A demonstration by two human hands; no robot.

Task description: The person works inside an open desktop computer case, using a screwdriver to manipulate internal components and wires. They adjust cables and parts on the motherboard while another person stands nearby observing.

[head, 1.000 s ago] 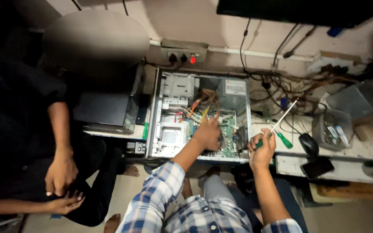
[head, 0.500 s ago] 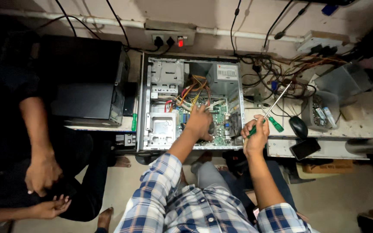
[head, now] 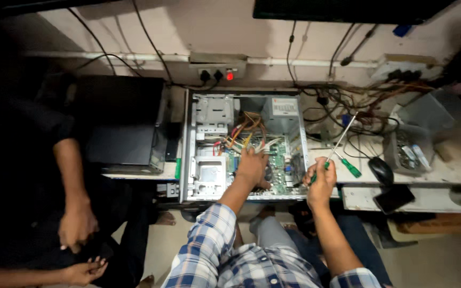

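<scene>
Head view only. Open computer case (head: 244,144) lies on its side on the white table (head: 444,173), with the inner parts facing up. Left hand (head: 252,168) is inside the case, palm down, fingers a little spread, resting on the green circuit board (head: 278,165) just below the bundle of coloured wires (head: 244,133). I cannot tell if it pinches something under the fingers.

Right hand (head: 321,181) is at the right edge of the case, closed as a fist around a screwdriver (head: 337,144). The thin metal shaft of this screwdriver points up and to the right, over the table, and its tip is above the tangled black cables (head: 358,106). A second screwdriver with green handle (head: 349,167) lies on the table just beside the right hand, between it and a black mouse (head: 382,170). A black phone (head: 394,198) lies at the table edge, below the mouse. Further right stands a clear container with small parts (head: 409,152).

On the wall behind the case there is a socket strip with a red switch (head: 217,72). Left of the case lies a black flat box (head: 118,125). Another person sits at the far left, in dark clothes; their hands (head: 76,226) are low, near the knees, well apart from the case.
</scene>
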